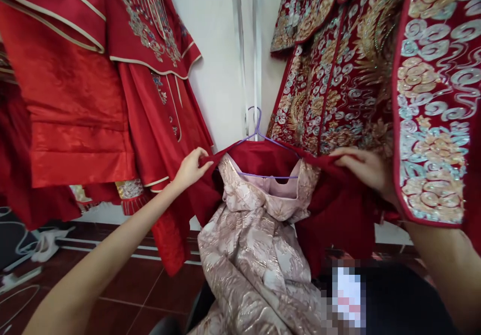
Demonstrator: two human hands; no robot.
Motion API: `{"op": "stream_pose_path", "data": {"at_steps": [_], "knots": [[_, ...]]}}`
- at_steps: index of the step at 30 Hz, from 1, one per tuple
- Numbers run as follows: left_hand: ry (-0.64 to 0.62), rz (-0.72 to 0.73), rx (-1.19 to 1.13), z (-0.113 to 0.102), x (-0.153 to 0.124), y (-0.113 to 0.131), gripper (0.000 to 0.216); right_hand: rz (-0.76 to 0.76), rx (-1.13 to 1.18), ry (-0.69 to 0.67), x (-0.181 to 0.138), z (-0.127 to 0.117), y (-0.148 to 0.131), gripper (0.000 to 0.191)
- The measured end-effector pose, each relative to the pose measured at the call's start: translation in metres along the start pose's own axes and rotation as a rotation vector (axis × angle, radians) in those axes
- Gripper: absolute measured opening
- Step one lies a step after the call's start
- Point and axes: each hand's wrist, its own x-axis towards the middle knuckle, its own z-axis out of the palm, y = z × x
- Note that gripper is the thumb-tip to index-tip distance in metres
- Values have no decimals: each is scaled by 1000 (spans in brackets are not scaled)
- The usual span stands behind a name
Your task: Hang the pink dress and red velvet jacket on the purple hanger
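Note:
A purple hanger [258, 122] hangs from a white rail upright and carries a pale pink brocade dress [255, 244] with a gold sheen. Behind the dress's bodice spreads a dark red garment [334, 209], pulled wide to both sides; its kind is not plain. My left hand [192, 168] pinches its left upper edge between thumb and fingers, just beside the dress's shoulder. On the other side my right hand [363, 168] grips the right upper edge, its fingers partly behind the cloth. The dress's lower part drapes toward me over my lap area.
Red garments with pale piping [158, 74] hang at the left. Heavily embroidered dark red garments [326, 79] hang at the right, one close to my right forearm. Pale shoes [48, 244] and white cables lie on the tiled floor [131, 287]. Something pixelated shows at the bottom right.

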Motion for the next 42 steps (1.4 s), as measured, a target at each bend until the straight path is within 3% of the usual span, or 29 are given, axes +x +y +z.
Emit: {"op": "stream_pose_path", "data": {"at_steps": [2,6,10,15,17,21,23,26,36,39,42], "knots": [[-116,-2,28,6,-9,-3,19,-23,-59,-92,-14,13,4,13],[-279,-39,13,22,-17,9,17,-269,-189,-194,-25,50,10,8],[-281,-30,-39,42,-2,47,11,-354,-126,-421,-24,95,-8,12],[-206,60,-169,63,12,91,17,-360,184,-581,-43,150,-43,12],[-187,47,-211,67,6,93,21,-361,236,-527,-53,162,-51,11],[-152,-16,-249,69,-12,79,24,-417,68,-79,-59,162,-53,10],[-98,-58,-301,67,-18,73,28,-419,71,33,-54,158,-47,11],[-12,-115,-380,64,-21,71,27,-342,202,-43,-41,155,-36,11],[18,-185,-325,85,-6,81,12,-119,613,-229,-24,160,-40,15],[-1,-152,-339,94,-4,79,12,-127,615,-203,-23,167,-36,23],[1,-136,-354,96,-4,79,11,-103,586,-89,-19,175,-28,34]]}}
